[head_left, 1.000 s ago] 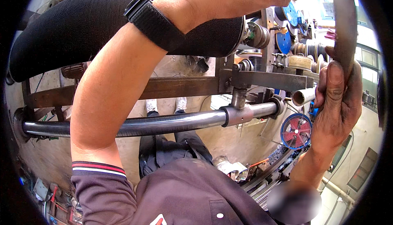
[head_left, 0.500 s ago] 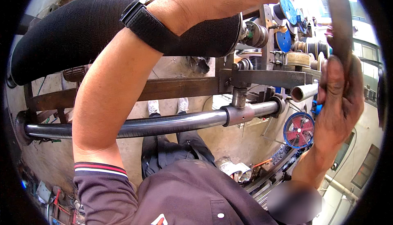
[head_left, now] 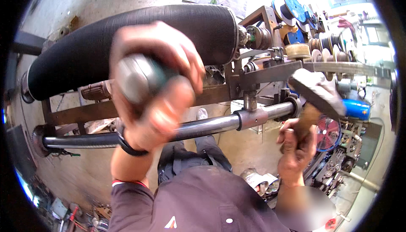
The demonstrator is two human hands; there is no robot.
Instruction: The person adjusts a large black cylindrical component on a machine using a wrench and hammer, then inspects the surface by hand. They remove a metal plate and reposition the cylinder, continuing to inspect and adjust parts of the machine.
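Note:
My left hand [head_left: 179,56], blurred by motion, is raised in front of a large black ridged roller [head_left: 198,25]. Its fingers wrap around a rounded object with a grey metal end [head_left: 136,77] and a dark green side; its kind is unclear. A dark band circles that wrist. On the right, my right hand [head_left: 296,154] grips a hammer by its wooden handle [head_left: 308,120]. The hammer's worn metal head [head_left: 319,92] is up, above the fist. Behind my left wrist runs a shiny steel bar [head_left: 207,125], held by a collar [head_left: 252,118] on a metal frame.
The rusty frame beam [head_left: 80,113] spans the space below the roller. Cable spools [head_left: 292,10] stand at the far right. A fan with red blades [head_left: 329,132] and a blue cylinder [head_left: 357,109] are beyond the hammer. Tools and scraps [head_left: 69,215] lie at the lower left.
My left hand has come down and left from the top edge, with the rounded object now showing in it. My right hand has dropped and moved left, and the hammer head now shows plainly.

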